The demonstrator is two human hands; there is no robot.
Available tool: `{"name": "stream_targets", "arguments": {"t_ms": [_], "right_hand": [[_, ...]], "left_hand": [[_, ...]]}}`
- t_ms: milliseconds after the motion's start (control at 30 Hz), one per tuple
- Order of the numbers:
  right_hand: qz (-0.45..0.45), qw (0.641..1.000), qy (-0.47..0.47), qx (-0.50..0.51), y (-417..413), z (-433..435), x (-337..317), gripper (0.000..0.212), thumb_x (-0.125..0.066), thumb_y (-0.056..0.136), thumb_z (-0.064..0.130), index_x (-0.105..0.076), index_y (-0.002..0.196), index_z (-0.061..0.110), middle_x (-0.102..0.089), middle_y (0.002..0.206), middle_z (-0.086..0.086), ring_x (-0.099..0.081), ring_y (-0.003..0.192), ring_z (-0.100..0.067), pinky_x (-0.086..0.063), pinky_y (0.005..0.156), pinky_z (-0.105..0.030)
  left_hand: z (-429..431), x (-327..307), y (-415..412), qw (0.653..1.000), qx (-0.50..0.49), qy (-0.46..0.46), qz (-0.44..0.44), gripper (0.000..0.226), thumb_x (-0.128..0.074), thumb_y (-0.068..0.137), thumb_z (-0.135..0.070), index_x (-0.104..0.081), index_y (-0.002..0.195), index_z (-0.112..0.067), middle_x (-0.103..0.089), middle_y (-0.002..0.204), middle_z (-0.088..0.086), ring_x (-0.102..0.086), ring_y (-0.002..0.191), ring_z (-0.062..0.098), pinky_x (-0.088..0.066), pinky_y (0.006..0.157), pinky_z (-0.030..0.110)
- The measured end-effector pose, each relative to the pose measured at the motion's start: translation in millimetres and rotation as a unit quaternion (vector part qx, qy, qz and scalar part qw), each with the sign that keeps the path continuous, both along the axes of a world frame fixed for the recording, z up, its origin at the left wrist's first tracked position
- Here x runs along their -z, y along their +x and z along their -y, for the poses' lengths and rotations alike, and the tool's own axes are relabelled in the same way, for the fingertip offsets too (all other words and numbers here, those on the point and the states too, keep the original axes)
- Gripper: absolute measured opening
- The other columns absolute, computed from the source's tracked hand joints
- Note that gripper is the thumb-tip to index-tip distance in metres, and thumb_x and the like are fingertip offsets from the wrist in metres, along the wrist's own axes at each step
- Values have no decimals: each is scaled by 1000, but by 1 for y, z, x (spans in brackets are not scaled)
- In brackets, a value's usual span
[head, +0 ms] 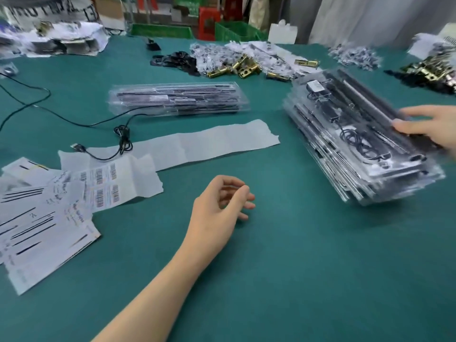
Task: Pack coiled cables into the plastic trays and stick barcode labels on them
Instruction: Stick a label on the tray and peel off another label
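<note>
So, checking in from the remote seat. Nearest me, the left hand [219, 208] hovers just over the green bench [296, 267], fingers loosely curled and holding nothing. To its left is a mess of printed sheets [37, 223], with the barcode labels [106, 186] on a curled strip at their far edge. A bit further out are a loose cable [123, 140] and a long peeled backing strip [209, 141].

Over on the right, the right hand [427, 127] grips the edge of the stack of trays [357, 149], thumb on top (it's blurry, so I can't say how many trays it's got). The top tray already has a coiled cable [362, 144] in it. Another tray bundle [177, 99] lies mid-bench, and brass lock parts [241, 66] are scattered at the back.

My read: this is the tray-fetching step. Next I'd get one tray onto the bare bench in front, then peel a label with the free hand.
</note>
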State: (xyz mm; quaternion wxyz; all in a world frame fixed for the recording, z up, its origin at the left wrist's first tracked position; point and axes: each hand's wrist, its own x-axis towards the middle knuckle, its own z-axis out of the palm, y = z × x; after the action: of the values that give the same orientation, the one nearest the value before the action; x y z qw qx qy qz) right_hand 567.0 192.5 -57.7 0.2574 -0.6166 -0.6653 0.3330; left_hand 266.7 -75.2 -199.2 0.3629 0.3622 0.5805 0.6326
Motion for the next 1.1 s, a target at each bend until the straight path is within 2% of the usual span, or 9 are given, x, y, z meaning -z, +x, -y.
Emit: {"name": "stream_targets", "arguments": {"t_ms": [167, 233, 333, 567, 700, 767, 900, 1000, 1100], "right_hand": [[19, 998, 16, 63, 49, -70, 48, 77, -86, 29, 80, -73, 101, 58, -67, 131, -2, -69, 109, -24, -53, 76, -23], [63, 994, 29, 79, 44, -77, 57, 71, -77, 39, 80, -67, 106, 61, -64, 138, -1, -62, 123, -27, -54, 93, -23], [166, 984, 29, 60, 22, -73, 46, 72, -57, 70, 73, -62, 132, 38, -56, 149, -3, -51, 136, -34, -37, 118, -46], [396, 909, 134, 9, -11, -44, 34, 51, -51, 102, 41, -54, 145, 13, -49, 147, -26, -46, 135, -46, -41, 112, -56], [296, 897, 325, -45, -67, 4, 24, 43, -54, 100, 38, -58, 136, 15, -50, 131, -24, -49, 125, -43, -41, 105, -58], [237, 900, 346, -118, -113, 32, 28, 42, -53, 101, 35, -59, 136, 12, -50, 133, -21, -48, 126, -38, -39, 109, -50], [203, 916, 239, -250, -208, 71, 67, 50, -43, 107, 35, -45, 153, 15, -36, 158, -15, -31, 149, -28, -25, 122, -39], [218, 907, 164, -321, -267, 90, 109, 59, -33, 109, 48, -24, 163, 26, -9, 172, -9, -3, 159, -23, -8, 127, -40], [219, 901, 144, -346, -295, 100, 139, 60, -30, 108, 52, -20, 163, 30, -3, 173, -9, 4, 159, -23, -3, 128, -45]], "left_hand": [[0, 0, -2, 1000, 6, 5, 8, 6, -62, 103, -22, -64, 106, -18, -77, 94, 2, -75, 88, 19, -61, 70, 30], [1, 0, -2, 1000, 13, 6, 4, 6, -62, 102, -22, -64, 107, -18, -77, 94, 1, -75, 89, 18, -61, 70, 28], [2, -1, -1, 1000, 21, 6, 0, 7, -62, 102, -24, -64, 108, -20, -77, 95, -1, -75, 90, 16, -61, 71, 28], [2, 0, -1, 1000, 29, 8, -1, 11, -62, 99, -30, -64, 107, -23, -77, 96, -1, -75, 92, 16, -61, 71, 28], [1, 1, -1, 1000, 27, 10, -3, 8, -62, 100, -28, -64, 106, -24, -77, 95, -1, -75, 91, 16, -60, 69, 27], [0, 1, -1, 1000, 21, 9, -1, 9, -62, 99, -29, -64, 105, -24, -76, 95, -1, -74, 90, 15, -60, 68, 26], [2, -2, 0, 1000, -17, 21, 3, 10, -60, 95, -32, -64, 101, -25, -75, 95, -3, -72, 84, 14, -56, 64, 24], [2, -3, -2, 997, -72, 39, -11, 6, -59, 94, -35, -64, 95, -33, -70, 88, -10, -63, 74, 11, -51, 64, 26], [2, -2, -8, 991, -125, 55, -19, 5, -65, 95, -28, -62, 96, -32, -61, 84, -19, -54, 74, 7, -47, 74, 23]]}}
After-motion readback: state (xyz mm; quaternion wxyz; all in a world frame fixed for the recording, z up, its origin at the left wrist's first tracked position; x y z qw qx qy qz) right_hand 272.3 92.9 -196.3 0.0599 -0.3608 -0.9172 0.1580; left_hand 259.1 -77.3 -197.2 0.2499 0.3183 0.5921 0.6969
